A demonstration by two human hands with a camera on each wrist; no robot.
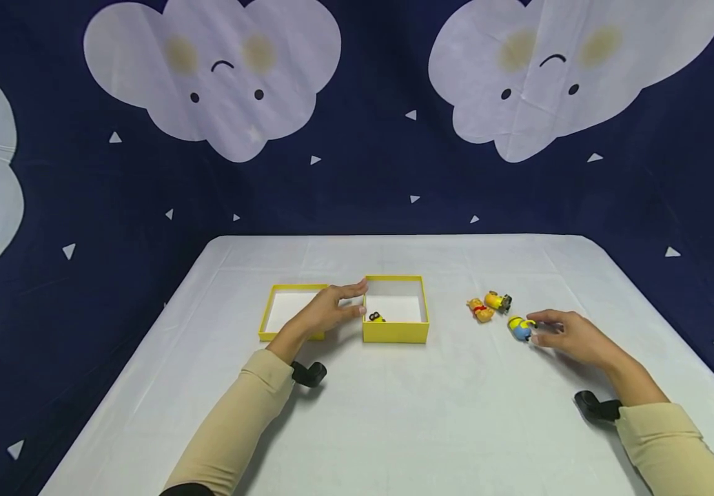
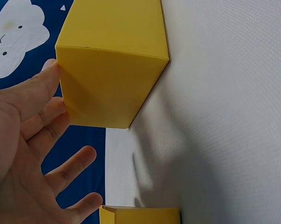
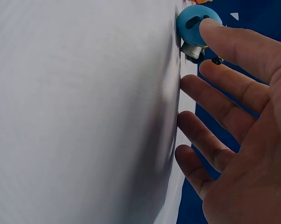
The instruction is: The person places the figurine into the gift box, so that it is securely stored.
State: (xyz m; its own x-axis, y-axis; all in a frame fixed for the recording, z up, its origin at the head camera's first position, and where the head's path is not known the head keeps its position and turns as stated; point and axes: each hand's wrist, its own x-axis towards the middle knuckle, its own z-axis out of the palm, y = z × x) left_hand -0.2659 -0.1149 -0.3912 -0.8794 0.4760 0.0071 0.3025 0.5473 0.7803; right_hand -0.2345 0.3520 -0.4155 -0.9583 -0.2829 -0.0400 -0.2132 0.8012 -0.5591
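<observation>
A yellow open box (image 1: 395, 333) with a white inside holds a small yellow and black figure (image 1: 376, 317) in its near left corner. My left hand (image 1: 327, 311) touches the box's left side with its fingertips, fingers fairly straight; the left wrist view shows thumb and fingers at the edge of the yellow box (image 2: 110, 84). At the right, my right hand (image 1: 577, 336) has thumb and forefinger spread beside a blue and yellow figure (image 1: 521, 329) lying on the table. In the right wrist view the thumb is over its blue round part (image 3: 191, 27); whether it touches is unclear.
Left of the box lies a shallow yellow-rimmed tray or lid (image 1: 265, 318), partly behind my left hand. An orange figure (image 1: 480, 311) and a yellow figure with dark parts (image 1: 496, 302) lie just left of the blue one. The white table (image 1: 431, 420) meets a dark blue cloud-patterned cloth.
</observation>
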